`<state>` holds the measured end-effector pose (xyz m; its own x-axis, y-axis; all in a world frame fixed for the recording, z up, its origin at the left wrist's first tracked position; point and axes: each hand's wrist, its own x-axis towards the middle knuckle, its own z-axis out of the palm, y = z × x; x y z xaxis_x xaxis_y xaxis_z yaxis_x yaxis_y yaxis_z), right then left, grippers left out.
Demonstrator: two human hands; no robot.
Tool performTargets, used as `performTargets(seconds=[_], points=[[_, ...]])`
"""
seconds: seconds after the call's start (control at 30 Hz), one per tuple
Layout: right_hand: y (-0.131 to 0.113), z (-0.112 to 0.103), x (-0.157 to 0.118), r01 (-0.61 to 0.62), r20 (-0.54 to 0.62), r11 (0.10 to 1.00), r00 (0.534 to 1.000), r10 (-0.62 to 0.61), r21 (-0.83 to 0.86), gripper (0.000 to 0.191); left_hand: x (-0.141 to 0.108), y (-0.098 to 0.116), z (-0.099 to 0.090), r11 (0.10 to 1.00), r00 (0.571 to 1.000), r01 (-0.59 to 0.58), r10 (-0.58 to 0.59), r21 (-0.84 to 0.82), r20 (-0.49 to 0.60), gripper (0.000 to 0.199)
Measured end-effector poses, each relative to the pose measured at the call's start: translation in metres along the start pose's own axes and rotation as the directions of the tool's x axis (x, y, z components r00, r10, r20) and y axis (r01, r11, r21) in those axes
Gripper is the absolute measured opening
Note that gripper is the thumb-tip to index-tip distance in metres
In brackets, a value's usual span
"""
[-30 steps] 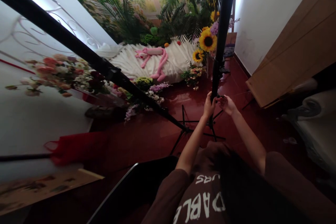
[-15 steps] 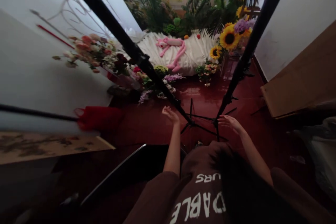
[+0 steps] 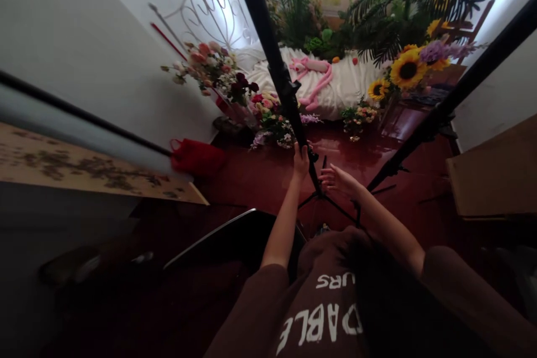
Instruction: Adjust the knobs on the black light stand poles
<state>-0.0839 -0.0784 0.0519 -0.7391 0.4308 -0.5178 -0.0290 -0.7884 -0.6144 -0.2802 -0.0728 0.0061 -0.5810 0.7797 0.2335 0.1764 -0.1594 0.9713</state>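
Two black stands rise in front of me, the left stand [image 3: 274, 61] and the right stand [image 3: 444, 98]. My left hand [image 3: 301, 161] is wrapped round the lower pole of the left stand, below a clamp knob. Just right of that pole, my right hand [image 3: 338, 180] has its fingers stretched toward the pole and spread a little, with nothing in them. Whether its fingertips touch the pole is hard to tell. The left stand's legs spread on the dark red floor [image 3: 260, 179] below my hands.
Beyond the stands are a white-draped bed [image 3: 339, 84] with a pink plush toy [image 3: 316, 67], flowers [image 3: 218, 70] and sunflowers [image 3: 408, 70]. A red bag [image 3: 197, 156] lies left, near a painted panel [image 3: 96, 168]. A cardboard sheet [image 3: 495, 170] leans right. A black panel [image 3: 235, 240] sits low left.
The view has swung left, shifting the scene rightward. My left hand has closed round the left stand's pole. My right hand has moved away from the right stand to beside the left one.
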Motion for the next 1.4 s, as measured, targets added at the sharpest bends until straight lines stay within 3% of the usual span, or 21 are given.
performTargets(seconds=[0.1,0.2,0.43,0.57,0.63,0.73,0.83,0.93,1.0,1.03,1.1,1.17,1.2,1.27,1.33,1.4], points=[[-0.014,0.025,0.022,-0.094,0.116,0.984,0.99,0.077,0.149,0.054,0.002,0.002,-0.006,1.0,1.0,-0.012,0.012,0.0,-0.009,0.069],[-0.022,0.036,0.036,-0.108,0.144,0.943,0.987,0.066,0.314,0.05,0.003,0.004,-0.01,0.999,1.0,-0.002,0.003,-0.034,0.031,0.064],[-0.03,0.039,0.041,-0.18,0.15,0.899,0.98,0.129,0.4,0.042,0.0,0.008,-0.006,0.995,0.999,-0.033,0.032,-0.096,-0.01,0.053],[-0.037,0.041,0.038,-0.219,0.111,0.859,0.976,0.189,0.462,0.04,0.0,0.008,-0.007,0.998,0.999,-0.049,0.048,-0.051,-0.016,0.051],[-0.036,0.042,0.041,-0.173,0.058,0.878,0.985,0.165,0.447,0.034,0.001,0.007,-0.009,0.998,0.999,-0.051,0.051,-0.027,-0.019,0.051],[-0.024,0.046,0.053,0.015,-0.141,0.949,0.989,0.031,0.316,0.015,0.002,0.003,-0.01,0.998,0.999,-0.051,0.051,-0.028,-0.016,0.05],[-0.006,0.05,0.067,0.163,-0.314,0.964,0.945,-0.091,0.212,0.015,0.002,0.001,-0.011,0.998,0.999,-0.054,0.054,-0.02,0.0,0.051],[0.008,0.05,0.071,0.249,-0.354,0.964,0.913,-0.202,0.092,0.018,0.001,0.0,-0.012,0.998,0.998,-0.066,0.066,-0.012,-0.005,0.051],[0.011,0.047,0.071,0.339,-0.369,0.935,0.861,-0.352,-0.1,0.02,0.001,0.0,-0.012,0.997,0.997,-0.075,0.075,-0.018,-0.012,0.051],[0.009,0.045,0.07,0.393,-0.379,0.896,0.813,-0.443,-0.204,0.021,0.001,0.0,-0.012,0.997,0.997,-0.077,0.077,-0.024,-0.012,0.051],[0.0,0.044,0.069,0.503,-0.397,0.776,0.669,-0.628,-0.38,0.02,0.001,0.001,-0.012,0.997,0.997,-0.075,0.075,-0.032,-0.009,0.051],[-0.019,0.049,0.07,0.597,-0.334,0.603,0.507,-0.795,-0.53,0.026,0.0,0.001,-0.011,0.997,0.998,-0.065,0.064,-0.03,-0.006,0.053],[-0.033,0.056,0.07,0.635,-0.253,0.496,0.438,-0.863,-0.593,0.032,0.0,0.002,-0.011,0.998,0.998,-0.06,0.06,-0.028,-0.008,0.054],[-0.064,0.076,0.07,0.694,-0.003,0.263,0.352,-0.936,-0.67,0.046,-0.001,0.004,-0.011,0.998,0.998,-0.057,0.057,-0.028,-0.021,0.056],[-0.097,0.103,0.069,0.72,0.228,0.031,0.26,-0.938,-0.693,0.06,-0.002,0.007,-0.01,0.998,0.997,-0.061,0.06,-0.026,-0.045,0.058],[-0.127,0.132,0.068,0.725,0.374,-0.149,0.159,-0.914,-0.673,0.068,-0.003,0.009,-0.01,0.998,0.996,-0.06,0.059,-0.016,-0.06,0.058]])
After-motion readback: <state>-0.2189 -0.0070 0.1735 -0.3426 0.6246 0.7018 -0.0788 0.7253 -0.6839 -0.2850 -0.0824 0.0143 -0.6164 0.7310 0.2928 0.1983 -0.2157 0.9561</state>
